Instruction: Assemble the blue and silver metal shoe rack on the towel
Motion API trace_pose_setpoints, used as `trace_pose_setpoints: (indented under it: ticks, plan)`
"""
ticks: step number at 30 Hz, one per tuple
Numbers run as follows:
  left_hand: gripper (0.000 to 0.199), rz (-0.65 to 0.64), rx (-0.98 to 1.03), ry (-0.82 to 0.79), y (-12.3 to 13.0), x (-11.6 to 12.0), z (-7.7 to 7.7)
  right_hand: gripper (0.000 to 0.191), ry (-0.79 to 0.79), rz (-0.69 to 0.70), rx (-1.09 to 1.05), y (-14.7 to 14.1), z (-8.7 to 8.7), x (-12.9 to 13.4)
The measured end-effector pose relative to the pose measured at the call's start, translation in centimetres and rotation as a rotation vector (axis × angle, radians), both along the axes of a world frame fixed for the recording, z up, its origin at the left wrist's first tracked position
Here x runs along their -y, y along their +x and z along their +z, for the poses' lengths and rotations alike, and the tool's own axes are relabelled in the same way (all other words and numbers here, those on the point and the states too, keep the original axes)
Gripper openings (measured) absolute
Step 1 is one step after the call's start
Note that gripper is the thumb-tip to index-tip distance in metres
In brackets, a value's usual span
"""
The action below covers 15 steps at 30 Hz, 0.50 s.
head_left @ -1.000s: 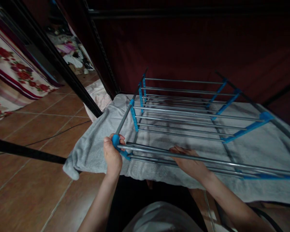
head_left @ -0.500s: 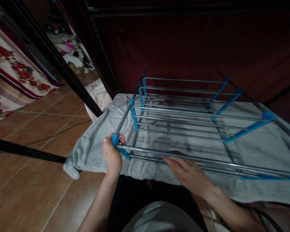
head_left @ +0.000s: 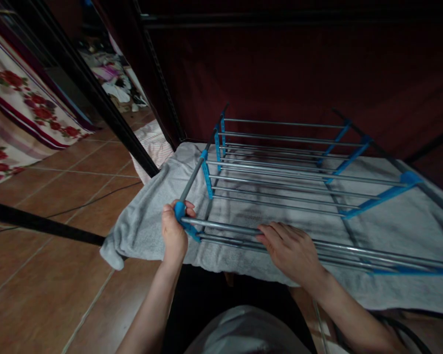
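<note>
A rack of grey metal tubes with blue plastic brackets [head_left: 365, 199] lies on its side over a grey blanket. At its near left corner, my left hand [head_left: 174, 230] is wrapped round the blue corner bracket [head_left: 180, 211], with fingertips showing on the far side. Further right, my right hand [head_left: 293, 248] is closed over the nearest metal tube [head_left: 225, 226], knuckles up. The lower part of its grip is hidden behind the hand. Several more tubes run across between the two side frames.
The grey blanket [head_left: 143, 211] covers the surface under the rack. Behind stands a dark red panel [head_left: 291, 73]. Black metal bars [head_left: 44, 230] cross the left side above a tiled floor [head_left: 77, 196]. A floral curtain [head_left: 33, 105] hangs at far left, with a clutter of clothes [head_left: 116, 88] behind.
My right hand has moved up from beside the lower tubes and closed over the nearest tube. My left hand stays on the corner bracket, shifted slightly right in view.
</note>
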<state>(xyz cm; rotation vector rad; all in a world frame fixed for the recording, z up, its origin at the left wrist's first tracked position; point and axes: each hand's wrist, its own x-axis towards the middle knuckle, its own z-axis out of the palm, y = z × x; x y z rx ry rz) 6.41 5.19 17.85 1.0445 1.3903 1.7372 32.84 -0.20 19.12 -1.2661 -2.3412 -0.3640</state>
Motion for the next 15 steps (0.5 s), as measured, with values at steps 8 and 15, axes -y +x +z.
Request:
trace_pose_setpoints:
  ticks: [8, 15]
  plan:
    - [0.067, 0.022, -0.084, -0.037, 0.2, 0.4, 0.3, 0.022, -0.068, 0.024, 0.008, 0.1, 0.4, 0.0]
    - [0.065, 0.053, -0.149, 0.073, 0.5, 0.3, -0.2, 0.020, -0.197, 0.031, -0.005, 0.4, 1.2, 0.0]
